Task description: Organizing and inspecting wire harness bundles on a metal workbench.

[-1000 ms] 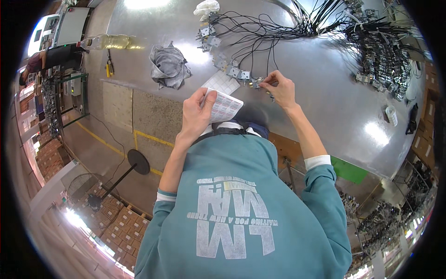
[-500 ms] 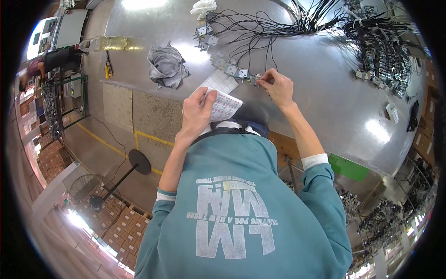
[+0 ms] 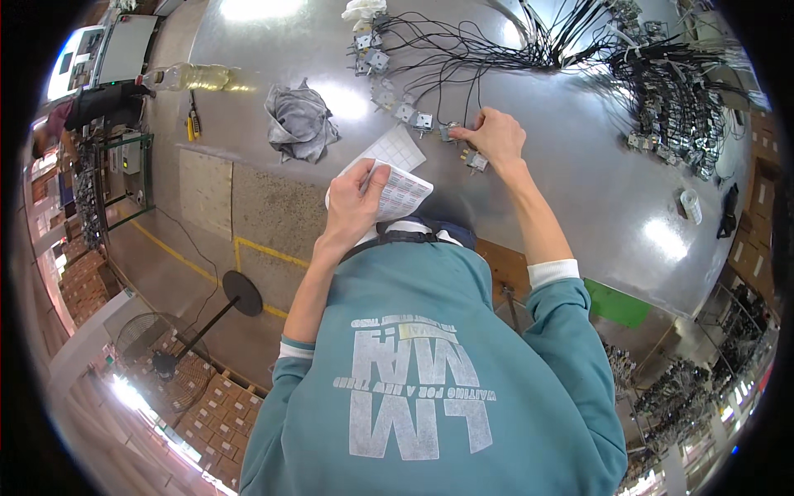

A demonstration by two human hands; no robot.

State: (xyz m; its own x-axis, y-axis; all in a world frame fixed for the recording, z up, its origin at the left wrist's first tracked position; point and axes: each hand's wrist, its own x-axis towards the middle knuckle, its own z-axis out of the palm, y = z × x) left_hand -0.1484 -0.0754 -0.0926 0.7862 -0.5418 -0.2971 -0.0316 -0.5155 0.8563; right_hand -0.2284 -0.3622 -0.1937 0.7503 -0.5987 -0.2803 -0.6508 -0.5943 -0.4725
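My left hand (image 3: 357, 198) holds a folded sheet of printed labels (image 3: 404, 190), thumb on top, just off the table's near edge. Behind it lies a white grid-lined sheet (image 3: 397, 150) on the metal table. My right hand (image 3: 498, 136) is closed, with its thumb and finger at a small metal box (image 3: 448, 132) on a black cable; how firmly it grips the box is partly hidden. Another small metal box (image 3: 475, 160) with brass-coloured prongs lies just below this hand. To the left, several similar boxes (image 3: 404, 112) form a curved row, their black cables running to the far side.
A dense pile of cabled metal boxes (image 3: 674, 136) covers the table's right side. A grey cloth (image 3: 299, 122), a bottle of yellowish liquid (image 3: 192, 78) and a yellow-handled tool (image 3: 193, 124) lie at the left. A white roll (image 3: 691, 205) is near the right edge. A fan (image 3: 165, 362) stands on the floor.
My right hand has shifted slightly up and now meets a box in the row. A metal box with prongs now shows below it. The left hand keeps the label sheet nearly in place.
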